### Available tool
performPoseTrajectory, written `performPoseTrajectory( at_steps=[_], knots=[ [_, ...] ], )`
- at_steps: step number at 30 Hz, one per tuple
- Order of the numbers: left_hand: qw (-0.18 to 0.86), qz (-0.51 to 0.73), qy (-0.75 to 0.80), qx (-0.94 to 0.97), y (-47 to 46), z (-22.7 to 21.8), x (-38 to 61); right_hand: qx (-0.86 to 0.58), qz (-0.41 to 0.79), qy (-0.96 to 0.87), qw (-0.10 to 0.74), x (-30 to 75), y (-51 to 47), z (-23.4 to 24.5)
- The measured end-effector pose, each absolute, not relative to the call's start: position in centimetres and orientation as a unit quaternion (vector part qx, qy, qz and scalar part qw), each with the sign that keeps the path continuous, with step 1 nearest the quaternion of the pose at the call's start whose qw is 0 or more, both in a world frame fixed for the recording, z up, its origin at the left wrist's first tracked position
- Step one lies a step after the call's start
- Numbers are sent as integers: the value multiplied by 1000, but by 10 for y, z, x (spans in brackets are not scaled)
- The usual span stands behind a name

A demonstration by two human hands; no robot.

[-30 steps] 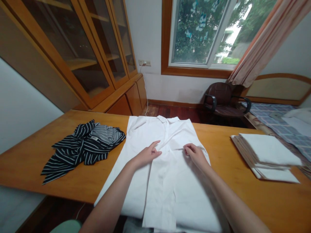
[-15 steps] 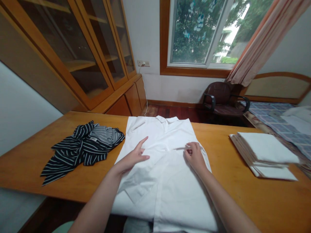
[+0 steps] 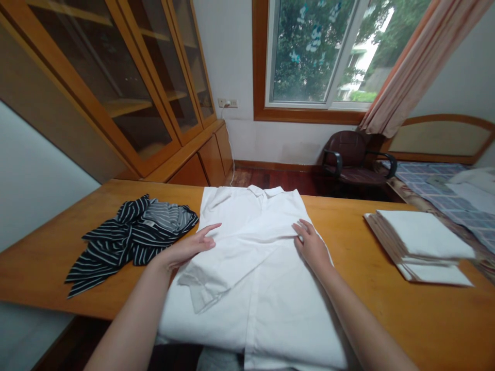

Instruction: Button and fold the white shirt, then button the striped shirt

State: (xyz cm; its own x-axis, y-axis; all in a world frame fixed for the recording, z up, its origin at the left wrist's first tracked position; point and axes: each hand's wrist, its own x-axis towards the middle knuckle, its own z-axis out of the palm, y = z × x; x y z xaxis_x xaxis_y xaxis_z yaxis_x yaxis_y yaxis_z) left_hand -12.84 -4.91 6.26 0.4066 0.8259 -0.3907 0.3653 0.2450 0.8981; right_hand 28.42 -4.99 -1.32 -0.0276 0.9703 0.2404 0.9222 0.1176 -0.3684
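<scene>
Left hand (image 3: 189, 247) now sits farther from right hand (image 3: 312, 247), both loosely spread; white shirt (image 3: 286, 288) lies beneath them, likely light, soft, easily creased; best pinched at sleeve end (image 3: 201, 296) near left hand.

Daylight shows through a wood-framed window (image 3: 309, 56) in a pale wall (image 3: 230, 51), pink curtain (image 3: 421, 69) at its right. Left, a glass-fronted wooden cabinet (image 3: 164, 121); below the window, dark reddish flooring (image 3: 282, 178); right, a brown armchair (image 3: 346, 152) and bed (image 3: 441, 141).
</scene>
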Motion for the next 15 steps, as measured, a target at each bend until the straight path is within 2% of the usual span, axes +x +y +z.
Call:
performPoseTrajectory(
  at_steps=[7, 15],
  knots=[
    [563, 98, 509, 643, -60, 55, -129, -670, 55, -699, 246, 288, -53, -15],
    [691, 252, 442, 513, -68, 62, -123, -672, 72, -657, 335, 313, -46, -24]
  ],
)
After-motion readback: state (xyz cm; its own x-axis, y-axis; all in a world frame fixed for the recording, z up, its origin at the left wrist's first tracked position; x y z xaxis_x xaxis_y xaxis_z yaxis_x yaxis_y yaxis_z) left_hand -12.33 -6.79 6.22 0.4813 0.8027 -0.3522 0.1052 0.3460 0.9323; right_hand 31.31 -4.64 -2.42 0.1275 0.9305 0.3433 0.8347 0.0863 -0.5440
